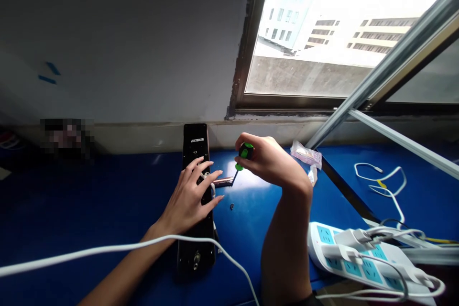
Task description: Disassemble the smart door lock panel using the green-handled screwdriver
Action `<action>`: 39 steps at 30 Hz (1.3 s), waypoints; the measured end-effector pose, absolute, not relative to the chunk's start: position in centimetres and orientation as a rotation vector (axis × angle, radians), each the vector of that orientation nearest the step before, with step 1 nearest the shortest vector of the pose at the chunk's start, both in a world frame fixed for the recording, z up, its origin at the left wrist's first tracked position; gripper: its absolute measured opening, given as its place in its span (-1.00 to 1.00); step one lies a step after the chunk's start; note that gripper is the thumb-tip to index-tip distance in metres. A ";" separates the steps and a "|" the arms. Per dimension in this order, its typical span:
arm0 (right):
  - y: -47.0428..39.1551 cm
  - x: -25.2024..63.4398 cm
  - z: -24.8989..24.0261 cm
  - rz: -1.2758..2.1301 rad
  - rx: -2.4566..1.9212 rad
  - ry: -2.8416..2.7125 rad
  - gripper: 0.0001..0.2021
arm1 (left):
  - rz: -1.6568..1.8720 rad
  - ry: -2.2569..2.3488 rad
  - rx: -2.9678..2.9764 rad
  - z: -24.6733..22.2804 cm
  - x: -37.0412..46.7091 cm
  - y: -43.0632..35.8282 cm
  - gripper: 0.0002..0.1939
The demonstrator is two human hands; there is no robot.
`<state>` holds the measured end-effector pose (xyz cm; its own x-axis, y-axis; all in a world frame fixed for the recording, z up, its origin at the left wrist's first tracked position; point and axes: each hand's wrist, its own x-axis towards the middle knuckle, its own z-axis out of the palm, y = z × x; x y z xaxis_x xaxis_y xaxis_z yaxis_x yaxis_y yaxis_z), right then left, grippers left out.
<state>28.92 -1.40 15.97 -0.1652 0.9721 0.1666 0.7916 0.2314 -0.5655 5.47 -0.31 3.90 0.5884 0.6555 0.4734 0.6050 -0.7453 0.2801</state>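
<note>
A long black panel (195, 244) lies lengthwise on the blue table. My left hand (190, 193) rests on its middle with the fingers spread. From the panel's right side a short copper-coloured piece (224, 181) sticks out. My right hand (267, 158) is closed round a green and black screwdriver (245, 152), whose tip points down at the outer end of that piece; whether they touch is too small to tell. Some small dark screws (232, 206) lie on the table right of the panel. White wires show beside my left fingers.
A white cable (143, 245) crosses the foreground over my left forearm. At the right are a white power strip (362, 267) with plugs, a coiled white cable (394, 191), a plastic packet (306, 154) and a slanting metal frame (362, 86). Wall and window stand behind.
</note>
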 end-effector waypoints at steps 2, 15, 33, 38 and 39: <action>-1.1 28.2 15.4 0.470 -1.673 -1.973 -0.93 | 0.907 1.100 2.672 3.3 4.6 -0.5 -0.41; -1.5 24.1 10.5 0.502 -2.076 -1.766 -0.83 | 1.051 1.189 2.434 0.8 1.3 -0.3 -0.49; -0.2 22.7 3.7 0.741 -2.143 -1.893 -0.73 | 1.107 1.183 2.398 0.2 1.3 -0.3 -0.55; -0.3 23.4 3.4 0.764 -2.107 -1.885 -0.72 | 1.109 1.193 2.390 0.1 1.3 -0.3 -0.55; -0.3 23.5 3.6 0.762 -2.095 -1.880 -0.74 | 1.116 1.195 2.385 0.1 1.3 -0.3 -0.56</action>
<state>23.53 -0.27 3.61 0.0447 0.9730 -0.2263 0.8560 -0.1541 -0.4934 1.32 -0.28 0.11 0.3703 0.7666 0.5246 0.5754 -0.6327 0.5183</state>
